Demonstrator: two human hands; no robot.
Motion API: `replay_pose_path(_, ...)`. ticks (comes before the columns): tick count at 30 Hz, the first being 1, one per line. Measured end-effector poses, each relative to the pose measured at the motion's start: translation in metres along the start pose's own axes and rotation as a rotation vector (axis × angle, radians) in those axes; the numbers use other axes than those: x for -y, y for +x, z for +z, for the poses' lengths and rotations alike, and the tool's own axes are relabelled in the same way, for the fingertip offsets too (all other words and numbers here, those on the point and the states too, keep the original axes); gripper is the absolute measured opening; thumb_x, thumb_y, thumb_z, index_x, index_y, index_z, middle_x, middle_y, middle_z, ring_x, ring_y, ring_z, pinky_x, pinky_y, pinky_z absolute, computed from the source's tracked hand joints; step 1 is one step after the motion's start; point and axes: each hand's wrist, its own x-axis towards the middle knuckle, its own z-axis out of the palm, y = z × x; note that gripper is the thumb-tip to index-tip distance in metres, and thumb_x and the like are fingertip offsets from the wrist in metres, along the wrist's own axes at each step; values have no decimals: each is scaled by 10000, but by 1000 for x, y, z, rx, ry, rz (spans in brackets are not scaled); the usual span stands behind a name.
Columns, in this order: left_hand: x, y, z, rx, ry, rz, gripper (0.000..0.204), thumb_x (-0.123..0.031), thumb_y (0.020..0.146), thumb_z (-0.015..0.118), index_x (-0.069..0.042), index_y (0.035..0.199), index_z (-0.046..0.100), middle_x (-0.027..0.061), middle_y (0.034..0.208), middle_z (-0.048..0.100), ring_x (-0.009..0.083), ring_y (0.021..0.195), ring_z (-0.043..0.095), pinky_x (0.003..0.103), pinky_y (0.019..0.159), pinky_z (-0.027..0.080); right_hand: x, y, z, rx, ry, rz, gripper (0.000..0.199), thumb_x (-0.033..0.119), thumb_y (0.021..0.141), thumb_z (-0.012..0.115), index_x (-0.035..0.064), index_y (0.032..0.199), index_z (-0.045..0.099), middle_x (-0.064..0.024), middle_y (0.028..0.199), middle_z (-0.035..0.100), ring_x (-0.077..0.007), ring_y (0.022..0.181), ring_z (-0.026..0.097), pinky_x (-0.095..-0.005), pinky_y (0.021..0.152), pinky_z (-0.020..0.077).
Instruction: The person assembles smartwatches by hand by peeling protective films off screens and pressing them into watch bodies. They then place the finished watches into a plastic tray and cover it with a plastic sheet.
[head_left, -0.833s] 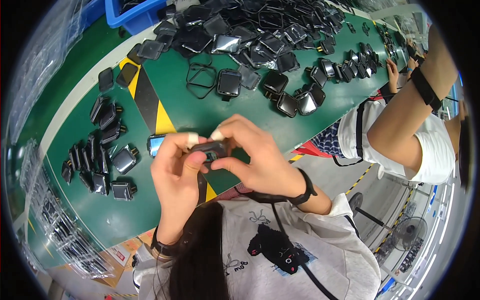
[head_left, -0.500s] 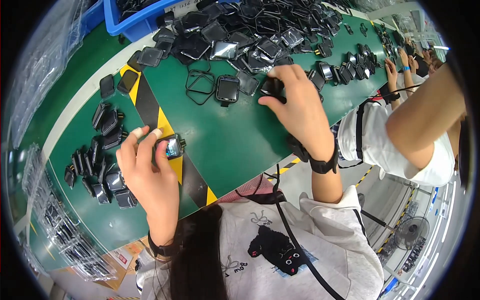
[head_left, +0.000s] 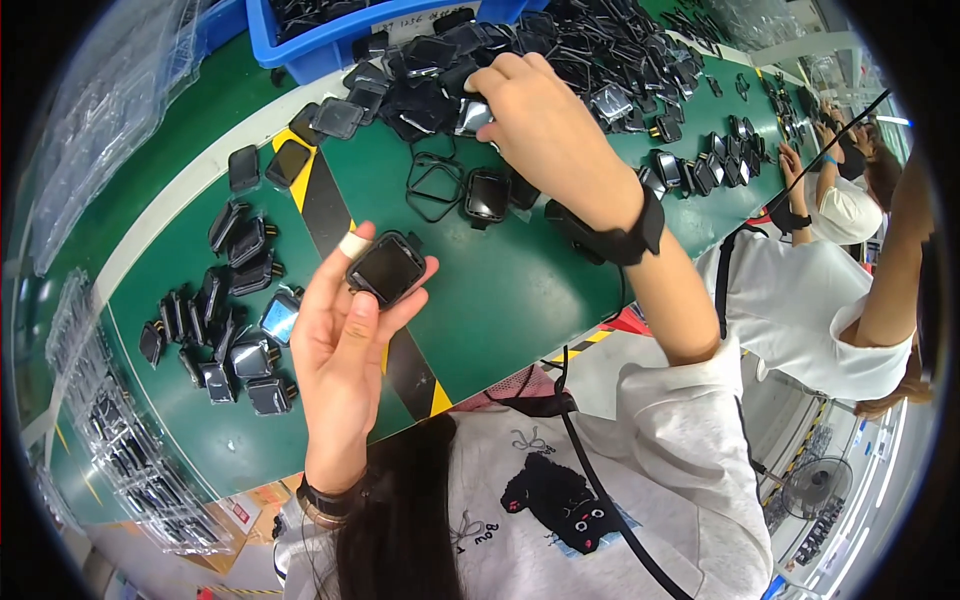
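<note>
Left hand (head_left: 345,335) raised over green table (head_left: 500,300), fingers clamped on small black square screen module (head_left: 386,268). Right hand (head_left: 545,130) at 12 o'clock, fingers pinching silvery module (head_left: 474,117) in black heap (head_left: 560,60). Advice: lift single piece clear, keep left grip on edges, off glass.

The work table (head_left: 520,300) is deep green, crossed by a diagonal stripe (head_left: 330,215) of yellow and black beside a pale, off-white band along its far edge. On that green lie many black square casings, the one (head_left: 386,268) in the left hand (head_left: 345,335) black and glossy, while a blue bin (head_left: 330,40) stands at the table's far edge. Near the table's front edge, the person's top (head_left: 620,490) is light grey with a black cat print, the wristband (head_left: 625,235) black, and a white tape (head_left: 353,244) wraps one finger.
</note>
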Motion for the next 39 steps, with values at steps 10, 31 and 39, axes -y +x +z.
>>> replay_pose_path(10,-6,1,-9,25,15,41,450,-135,961,492,41,1354,362,170,1164,595,345,1102,577,403,958,473,60,-13,-53,-34,443,-196,166,-13,670,692,18,811,610,-101,860,610,-287,788,592,-315,623,483)
replay_pose_path(31,-7,-4,-8,55,582,173,349,47,858,517,12,1199,448,96,1074,564,173,1006,568,281,868,443,66,-61,-53,-386,591,-538,202,-43,619,681,10,728,519,-119,930,610,-330,865,650,-311,592,567)
replay_pose_path(39,4,0,20,-29,124,136,405,79,880,495,7,1271,415,147,1147,570,209,1023,595,285,737,539,75,-66,-67,-169,793,-55,202,-87,664,697,-7,829,613,-101,890,627,-226,714,622,-257,583,507)
